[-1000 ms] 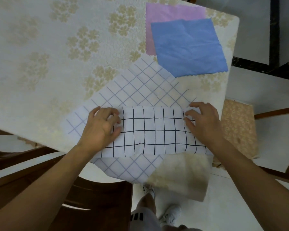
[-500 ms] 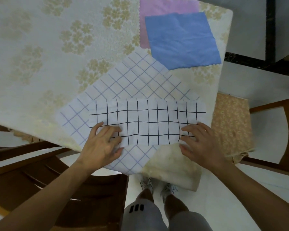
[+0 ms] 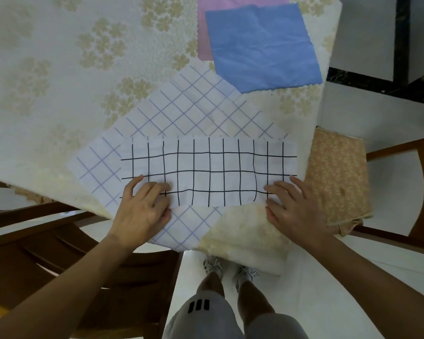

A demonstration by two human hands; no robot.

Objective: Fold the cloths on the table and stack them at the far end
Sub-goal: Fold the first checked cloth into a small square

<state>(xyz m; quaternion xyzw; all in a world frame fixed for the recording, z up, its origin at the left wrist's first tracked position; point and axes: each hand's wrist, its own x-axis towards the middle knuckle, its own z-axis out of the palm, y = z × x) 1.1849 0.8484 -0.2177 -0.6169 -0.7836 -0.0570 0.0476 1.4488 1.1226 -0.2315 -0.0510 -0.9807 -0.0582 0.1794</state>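
Item: black-grid cloth [image 3: 208, 171], a long strip, apparently folded once, lying across the near corner of the table [image 3: 47, 94], on top of a larger blue-check cloth [image 3: 194, 111] set at an angle beneath it

Left hand [image 3: 142, 211]: fingers spread and fairly straight, resting on the strip's near left corner; nothing pinched

Right hand [image 3: 296, 211]: fingers likewise spread, resting on the near right corner, close to the table's edge; nothing pinched

Other cloths: a blue cloth [image 3: 262, 47] lies on a pink cloth [image 3: 203, 45] toward the far right corner; whether these are already folded cannot be told

Progress, as judged: first cloth mid-fold, next fold not begun; three others apparently untouched

Risks, as judged:
- The strip sits on another loose cloth, so a push or drag may shift the one below and skew the fold
- The blue-check cloth's near corner overhangs the table edge; any pull toward the person may slide it off
- The tablecloth [image 3: 242, 238] itself hangs loose at this corner, so pressure near the edge may bunch it
- A slight ripple shows in the grid lines near the right hand; folding over it would trap a crease
- Lifting only one corner may let the layers part

Nearby: wooden chair [image 3: 47, 253] at left, cushioned seat [image 3: 335, 177] at right
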